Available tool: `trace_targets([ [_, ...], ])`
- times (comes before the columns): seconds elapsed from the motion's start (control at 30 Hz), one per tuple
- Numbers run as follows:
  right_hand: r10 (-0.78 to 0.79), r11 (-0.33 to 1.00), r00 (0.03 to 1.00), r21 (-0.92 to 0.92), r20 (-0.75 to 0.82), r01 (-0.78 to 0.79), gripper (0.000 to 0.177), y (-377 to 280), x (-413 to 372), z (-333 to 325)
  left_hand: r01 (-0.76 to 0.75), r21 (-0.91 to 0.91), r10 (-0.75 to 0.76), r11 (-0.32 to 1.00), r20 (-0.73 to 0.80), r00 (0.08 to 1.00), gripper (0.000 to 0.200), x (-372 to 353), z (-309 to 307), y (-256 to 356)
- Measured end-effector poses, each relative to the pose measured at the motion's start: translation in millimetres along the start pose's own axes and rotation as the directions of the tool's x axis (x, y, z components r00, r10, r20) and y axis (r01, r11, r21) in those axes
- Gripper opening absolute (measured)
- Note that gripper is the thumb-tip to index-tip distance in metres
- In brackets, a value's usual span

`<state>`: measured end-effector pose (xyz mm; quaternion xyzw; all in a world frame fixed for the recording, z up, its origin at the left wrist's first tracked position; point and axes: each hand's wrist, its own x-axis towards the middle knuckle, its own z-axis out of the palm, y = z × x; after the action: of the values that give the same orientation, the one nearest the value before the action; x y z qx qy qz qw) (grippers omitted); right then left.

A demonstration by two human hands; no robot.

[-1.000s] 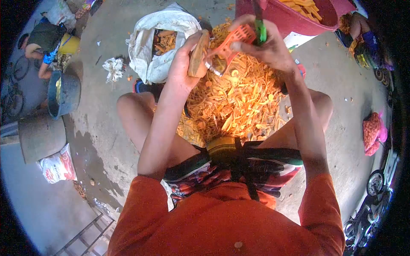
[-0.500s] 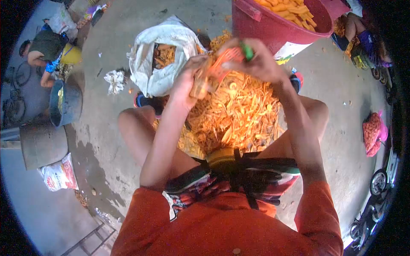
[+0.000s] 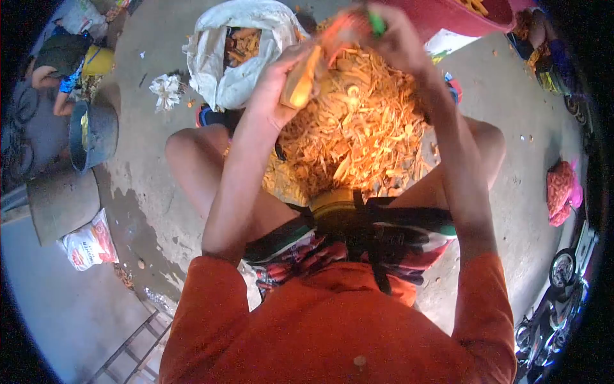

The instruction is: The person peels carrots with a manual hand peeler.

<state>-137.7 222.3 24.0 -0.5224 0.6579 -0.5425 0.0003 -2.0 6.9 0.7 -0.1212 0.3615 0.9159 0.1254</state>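
My left hand (image 3: 275,83) is closed round a chunky orange-yellow root vegetable (image 3: 299,88), its blunt end pointing back toward me. At the far end of the root, my right hand (image 3: 401,43) grips an orange peeler (image 3: 345,33) with a green part (image 3: 376,24) by the fingers; motion blurs it. Both hands are raised over a broad heap of orange peelings (image 3: 358,134) on the ground between my bent legs. A white sack (image 3: 208,73) stands left of the heap, its mouth open on more orange pieces (image 3: 244,46).
A dark pink tub (image 3: 441,18) with orange pieces stands beyond my right hand. At left, a person (image 3: 61,57) bends by a dark basin (image 3: 102,137); another person (image 3: 550,45) is far right. A printed bag (image 3: 89,243), a red mesh bag (image 3: 559,192) and motorbikes (image 3: 563,269) line the sides.
The view has tilted, so the tub and sack sit higher in it. The root in my left hand shows more of its yellow face, and my right hand with the peeler has shifted slightly.
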Motion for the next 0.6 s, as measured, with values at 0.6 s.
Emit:
trace_targets([
  [0.6,0.171,0.977,0.964,0.094,0.202,-0.192,0.022,-43.7,3.4,22.9,-0.024,0.037,0.033,0.999,-0.261,0.965,0.029,1.9,15.6,-3.1],
])
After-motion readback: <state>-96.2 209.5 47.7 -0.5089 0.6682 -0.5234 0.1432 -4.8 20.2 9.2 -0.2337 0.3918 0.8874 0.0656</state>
